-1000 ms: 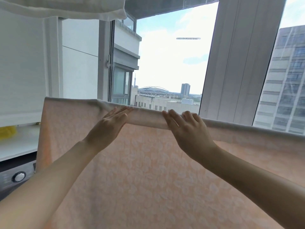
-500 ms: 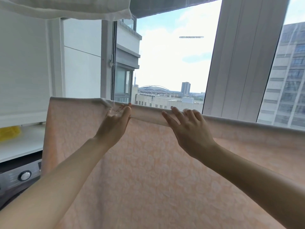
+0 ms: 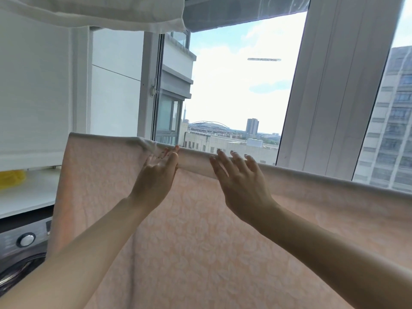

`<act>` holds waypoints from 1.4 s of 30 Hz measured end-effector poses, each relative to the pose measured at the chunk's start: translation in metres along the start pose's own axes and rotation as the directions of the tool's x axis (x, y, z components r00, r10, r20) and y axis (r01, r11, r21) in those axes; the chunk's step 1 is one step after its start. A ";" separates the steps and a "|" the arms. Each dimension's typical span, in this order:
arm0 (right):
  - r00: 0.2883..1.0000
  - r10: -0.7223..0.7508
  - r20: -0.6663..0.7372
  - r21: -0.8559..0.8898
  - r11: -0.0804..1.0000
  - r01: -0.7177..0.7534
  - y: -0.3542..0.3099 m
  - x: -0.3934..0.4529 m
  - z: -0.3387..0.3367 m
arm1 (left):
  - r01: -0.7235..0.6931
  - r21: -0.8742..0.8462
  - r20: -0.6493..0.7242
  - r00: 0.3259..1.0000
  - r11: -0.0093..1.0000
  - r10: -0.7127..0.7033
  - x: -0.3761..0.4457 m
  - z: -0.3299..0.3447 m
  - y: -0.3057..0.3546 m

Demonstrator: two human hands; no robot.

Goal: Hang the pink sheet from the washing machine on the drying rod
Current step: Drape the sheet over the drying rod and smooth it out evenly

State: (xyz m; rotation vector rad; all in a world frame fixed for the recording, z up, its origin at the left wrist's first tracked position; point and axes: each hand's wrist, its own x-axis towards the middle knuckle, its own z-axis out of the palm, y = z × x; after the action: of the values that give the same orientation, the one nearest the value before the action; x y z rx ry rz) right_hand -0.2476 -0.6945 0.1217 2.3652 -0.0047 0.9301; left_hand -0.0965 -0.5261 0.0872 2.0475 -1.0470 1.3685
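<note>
Head camera: our left hand [image 3: 157, 175] and right hand [image 3: 239, 179], fingers spread, smooth the pink sheet [image 3: 200, 241] already draped over the rod; next, we judge, evening out its edges.

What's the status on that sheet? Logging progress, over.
Left hand open, fingertips at the fold. Right hand open, fingers spread just off it. Pink sheet draped over the rod, hanging flat. Nothing in the way.
</note>
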 end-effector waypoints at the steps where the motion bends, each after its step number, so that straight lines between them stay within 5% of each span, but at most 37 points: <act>1: 1.000 -0.010 -0.003 0.001 1.000 0.010 -0.004 0.004 0.000 | 0.004 -0.012 -0.014 1.000 1.000 -0.005 -0.001 0.002 0.000; 18: 0.995 -0.071 -0.076 0.024 0.997 0.073 -0.048 0.074 0.021 | -0.029 0.103 -0.114 0.993 0.994 0.041 0.006 0.001 -0.008; 30: 0.975 0.007 -0.224 -0.013 1.000 -0.010 -0.048 0.076 0.034 | 0.127 0.027 0.037 0.991 0.992 -0.127 0.023 0.000 -0.077; 42: 0.955 0.032 -0.295 0.000 0.999 -0.034 -0.051 0.073 0.040 | 0.019 -0.205 0.148 0.989 0.978 0.012 0.042 -0.015 -0.124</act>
State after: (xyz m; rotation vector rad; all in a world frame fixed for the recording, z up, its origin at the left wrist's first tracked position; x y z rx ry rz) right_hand -0.1567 -0.6591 0.1170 2.2049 0.0711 1.2900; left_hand 0.0028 -0.4543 0.1365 2.0184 -1.1936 1.0685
